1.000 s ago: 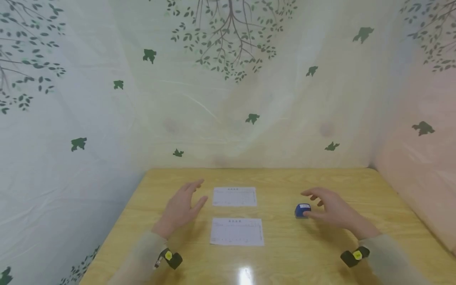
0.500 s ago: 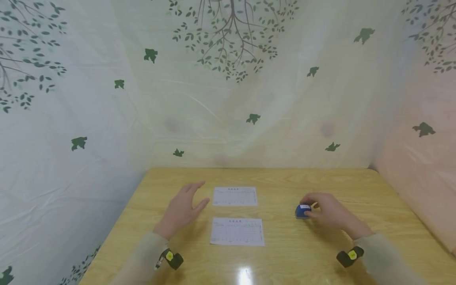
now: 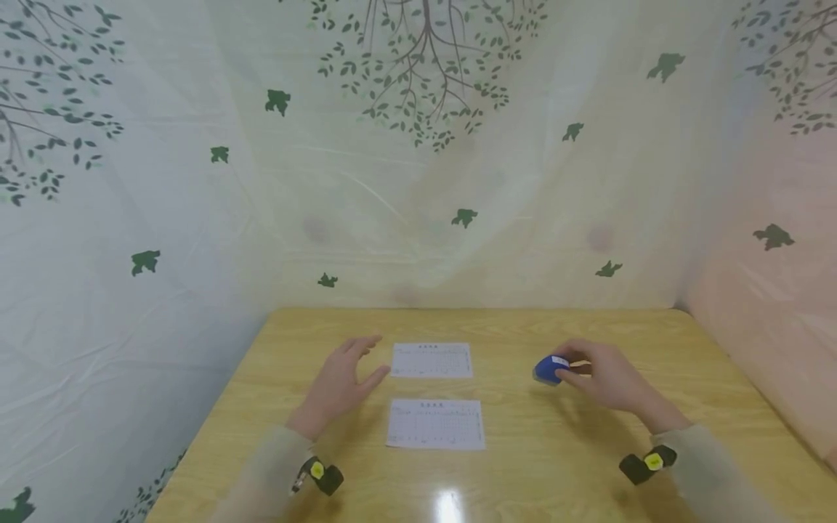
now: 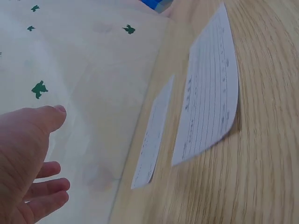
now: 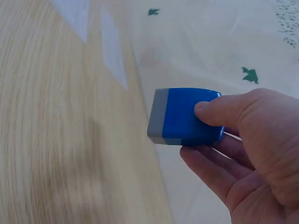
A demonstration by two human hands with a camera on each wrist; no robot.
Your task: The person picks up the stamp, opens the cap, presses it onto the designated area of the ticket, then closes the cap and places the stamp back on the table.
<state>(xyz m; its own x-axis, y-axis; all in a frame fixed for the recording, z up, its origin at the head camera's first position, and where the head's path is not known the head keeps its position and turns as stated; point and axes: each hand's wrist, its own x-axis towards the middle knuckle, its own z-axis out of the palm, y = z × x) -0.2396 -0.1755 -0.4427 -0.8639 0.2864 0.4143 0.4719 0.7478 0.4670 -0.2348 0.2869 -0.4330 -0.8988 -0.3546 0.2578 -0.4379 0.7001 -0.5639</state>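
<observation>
Between thumb and fingers, my right hand (image 3: pixel 611 378) pinches a blue stamp (image 5: pixel 184 116) with a grey base. In the head view the stamp (image 3: pixel 550 370) shows a white label on top and is tilted, held just above the wood. My left hand (image 3: pixel 336 385) holds nothing, its fingers spread apart left of two printed paper forms. The far form (image 3: pixel 431 361) and the near form (image 3: pixel 435 424) lie one behind the other. In the left wrist view the thumb and fingers of the left hand (image 4: pixel 23 154) are apart, beside both forms.
A wooden table (image 3: pixel 510 472) carries the forms. Pale curtains (image 3: pixel 392 240) printed with leaves and branches hang behind it and on both sides. Each wrist wears a small dark camera (image 3: pixel 325 476) on a strap.
My right hand has closed on the stamp, lifted it off the table and tilted it, moving it slightly left. My left hand has shifted a little to the right.
</observation>
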